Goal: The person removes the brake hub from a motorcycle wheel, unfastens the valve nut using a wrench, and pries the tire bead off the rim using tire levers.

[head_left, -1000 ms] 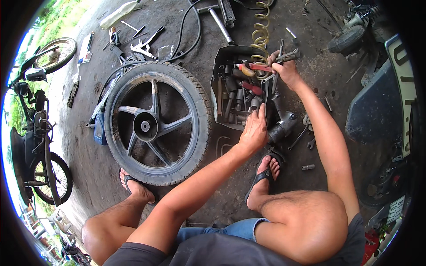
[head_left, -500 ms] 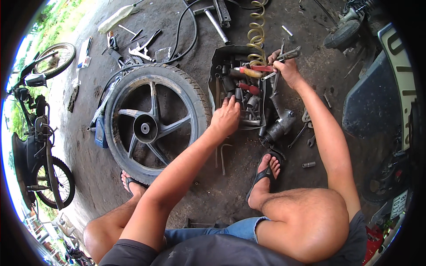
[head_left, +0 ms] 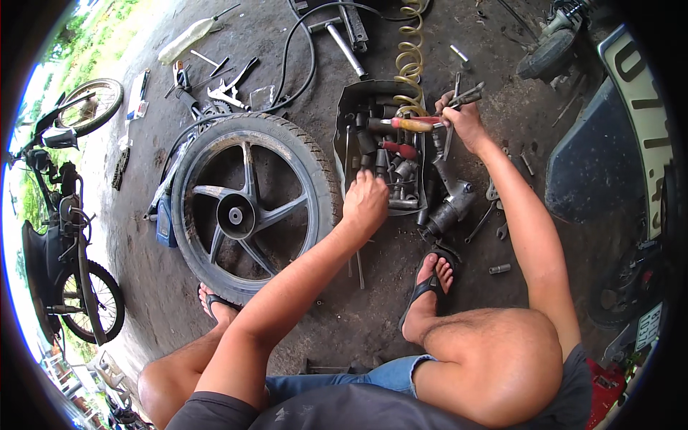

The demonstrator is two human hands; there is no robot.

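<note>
A dark tool box (head_left: pixel 342 147) full of sockets and hand tools stands in front of me. Over its near left part, my left hand (head_left: pixel 367 203) reaches down, fingers curled at the dark sockets (head_left: pixel 383 161); its fingertips are partly hidden. At the box's far right side, my right hand (head_left: pixel 464 123) is closed round a bundle of hand tools (head_left: pixel 469 94), with dark metal ends sticking out past the fingers. Red handles and a yellow-handled tool (head_left: pixel 412 125) lie beside that hand, over the box. A red-handled tool (head_left: pixel 400 149) rests among the sockets.
A spoked motorcycle wheel (head_left: pixel 326 179) lies left of the box. A yellow coiled air hose (head_left: pixel 410 57) runs down to it. An impact wrench (head_left: pixel 448 211), spanners (head_left: pixel 494 204) and a loose socket (head_left: pixel 499 269) lie to the right. Motorcycles stand at both sides.
My left hand has drawn slightly toward me, fingers more bunched. My right hand still holds the tools, now turned a little. The whole view has shifted slightly.
</note>
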